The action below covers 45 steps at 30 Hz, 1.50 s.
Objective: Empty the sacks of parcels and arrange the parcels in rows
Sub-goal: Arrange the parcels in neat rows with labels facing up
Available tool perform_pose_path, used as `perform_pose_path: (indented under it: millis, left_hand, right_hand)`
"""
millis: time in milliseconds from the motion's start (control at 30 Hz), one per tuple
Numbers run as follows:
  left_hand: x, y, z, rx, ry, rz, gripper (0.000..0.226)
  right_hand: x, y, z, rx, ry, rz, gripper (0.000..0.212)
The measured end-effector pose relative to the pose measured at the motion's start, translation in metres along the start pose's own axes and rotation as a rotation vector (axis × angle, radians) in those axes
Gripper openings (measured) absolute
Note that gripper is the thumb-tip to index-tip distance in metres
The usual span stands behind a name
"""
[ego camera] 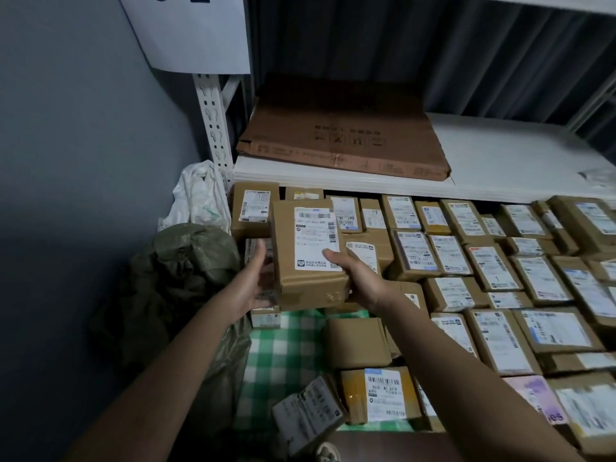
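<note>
A brown cardboard parcel (308,258) with a white shipping label is held up between both hands above the left end of the rows. My left hand (255,281) lies against its left side, fingers pointing up. My right hand (358,278) grips its lower right corner, thumb across the label. Rows of labelled parcels (493,261) cover the floor under the shelf, reaching to the right edge. A crumpled olive-green sack (180,271) slumps at the left, with a white sack (200,198) behind it.
A green-checked cloth (283,348) lies under loose parcels (380,395) near me. A white metal shelf (500,155) carries a flattened brown carton (343,135). Its upright post (213,118) stands beside a grey wall on the left. A shoe tip (328,453) shows at the bottom.
</note>
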<state>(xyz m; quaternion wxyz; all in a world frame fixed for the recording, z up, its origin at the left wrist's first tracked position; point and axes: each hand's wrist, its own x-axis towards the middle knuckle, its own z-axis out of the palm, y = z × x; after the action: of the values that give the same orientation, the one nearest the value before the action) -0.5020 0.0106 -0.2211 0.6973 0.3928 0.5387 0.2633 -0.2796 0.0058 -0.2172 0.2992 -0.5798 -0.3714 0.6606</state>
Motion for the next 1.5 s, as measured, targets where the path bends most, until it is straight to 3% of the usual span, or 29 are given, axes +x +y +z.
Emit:
perform_pose_path:
  millis: [100,200,300,433,567,733,933,1033,1133,1267,1500]
  left_hand:
    - [0.008,-0.026,-0.001,0.339,0.196,0.067,0.064]
    - [0.021,-0.055,-0.001,0.622,0.280,0.196,0.046]
    - [0.032,-0.078,-0.001,0.913,0.338,0.279,0.065]
    - [0.045,-0.088,-0.009,1.256,0.261,0.235,0.088]
    - [0.054,-0.086,-0.010,1.394,0.345,0.249,0.083]
    - [0.053,-0.088,-0.013,1.344,0.385,0.236,0.082]
    - [0.034,-0.088,-0.023,0.597,0.408,0.136,0.083]
    - [0.023,-0.088,-0.028,0.469,0.344,0.071,0.082]
    - [0.012,-0.095,-0.029,0.326,0.267,0.108,0.086]
    - [0.002,-0.111,-0.034,0.331,0.284,0.162,0.097]
    - [0.003,-0.116,-0.019,0.472,0.431,0.072,0.073]
  right_hand:
    - [-0.004,0.015,-0.013,0.072,0.055,-0.019,0.080]
    - [-0.008,0.028,-0.026,0.146,0.100,-0.036,0.085]
    - [-0.013,0.036,-0.039,0.242,0.110,-0.055,0.082]
    - [-0.016,0.042,-0.054,0.309,0.129,-0.074,0.079]
    - [-0.010,0.048,-0.054,0.259,0.121,-0.061,0.074]
    - [-0.007,0.050,-0.048,0.285,0.106,-0.026,0.085]
    - [-0.010,0.046,-0.055,0.402,0.096,-0.040,0.058]
    - [-0.011,0.040,-0.050,0.426,0.086,-0.053,0.039]
    - [-0.009,0.037,-0.041,0.458,0.061,-0.059,0.044]
    - [-0.004,0.036,-0.034,0.463,0.089,-0.082,0.054]
    - [0.000,0.036,-0.033,0.442,0.146,-0.098,0.060]
